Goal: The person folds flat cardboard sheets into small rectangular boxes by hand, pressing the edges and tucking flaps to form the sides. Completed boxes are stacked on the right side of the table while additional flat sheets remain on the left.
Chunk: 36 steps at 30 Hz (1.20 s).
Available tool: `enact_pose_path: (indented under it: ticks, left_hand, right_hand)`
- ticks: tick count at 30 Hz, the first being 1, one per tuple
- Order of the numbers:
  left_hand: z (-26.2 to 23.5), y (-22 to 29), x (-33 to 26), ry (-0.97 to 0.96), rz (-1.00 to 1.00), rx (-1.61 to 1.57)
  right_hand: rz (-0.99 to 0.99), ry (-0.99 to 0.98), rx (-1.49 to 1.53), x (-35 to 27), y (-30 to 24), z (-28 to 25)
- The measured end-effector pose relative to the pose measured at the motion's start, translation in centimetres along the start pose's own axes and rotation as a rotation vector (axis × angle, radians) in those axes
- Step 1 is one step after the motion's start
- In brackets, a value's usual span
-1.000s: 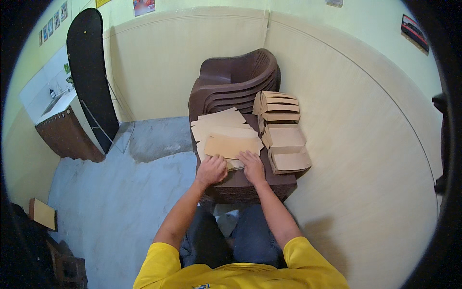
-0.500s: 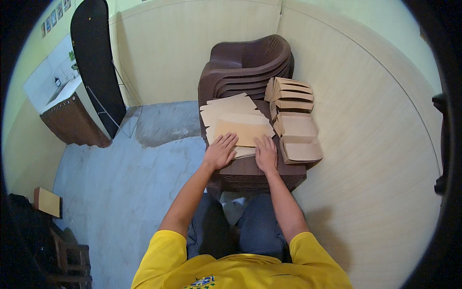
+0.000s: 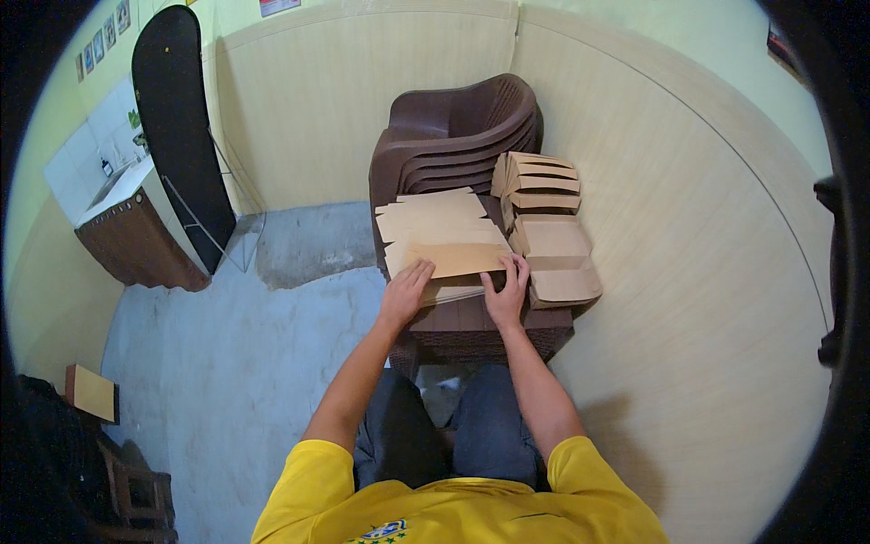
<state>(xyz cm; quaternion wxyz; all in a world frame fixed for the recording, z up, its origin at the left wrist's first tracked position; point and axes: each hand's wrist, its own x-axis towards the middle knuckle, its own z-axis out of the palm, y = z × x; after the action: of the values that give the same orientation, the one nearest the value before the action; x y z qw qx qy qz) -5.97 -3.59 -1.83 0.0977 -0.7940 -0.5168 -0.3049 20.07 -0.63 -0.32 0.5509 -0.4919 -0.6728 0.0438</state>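
A flat brown cardboard box blank [image 3: 458, 260] lies uppermost on a stack of similar cardboard blanks [image 3: 437, 216]. Its near flap is bent up a little, with shadow beneath. My left hand [image 3: 408, 290] is closed at the flap's left end, fingers together on the card and the thumb hidden. At the right end my right hand [image 3: 507, 290] pinches the card, thumb at the near edge and fingers over the corner. The stack rests on the seat of the piled brown plastic chairs [image 3: 444, 317].
To the right of the stack are an open folded cardboard box [image 3: 564, 281] and, behind it, several nested boxes [image 3: 542, 181]. Chair backs [image 3: 471, 113] rise at the far side. A panelled wall [image 3: 689, 299] runs along the right. An ironing board [image 3: 172, 136] leans at far left.
Both hands have gone from lying flat on the card to gripping its near edge. The near flap has come up, and the right fingers have curled round the corner.
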Motion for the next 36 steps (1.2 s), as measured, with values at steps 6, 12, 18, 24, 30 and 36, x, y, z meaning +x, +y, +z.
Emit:
enact_pose_path:
  ticks: [6,12,18,24,30,36]
  left_hand:
    - [0.5,-0.4,-0.3,0.119,0.124,0.074]
    - [0.1,-0.1,-0.2,0.219,0.188,0.147]
    - [-0.8,0.6,-0.4,0.151,0.077,0.007]
    - [-1.2,0.9,-0.1,0.172,-0.179,0.037]
    - [-3.2,1.4,0.0,0.473,-0.432,-0.046]
    - [-4.3,1.6,1.1,0.786,-0.418,-0.042]
  right_hand:
    - [0.477,0.048,0.540,0.7,-1.0,0.7]
    - [0.780,0.105,0.512,2.3,-0.8,2.0]
    - [0.743,-0.172,0.282,2.8,0.1,0.8]
    - [0.437,-0.221,-0.029,1.5,1.0,0.2]
    - [0.541,-0.127,0.564,3.4,-0.3,-0.3]
    - [0.110,0.009,0.542,3.5,-3.0,-0.8]
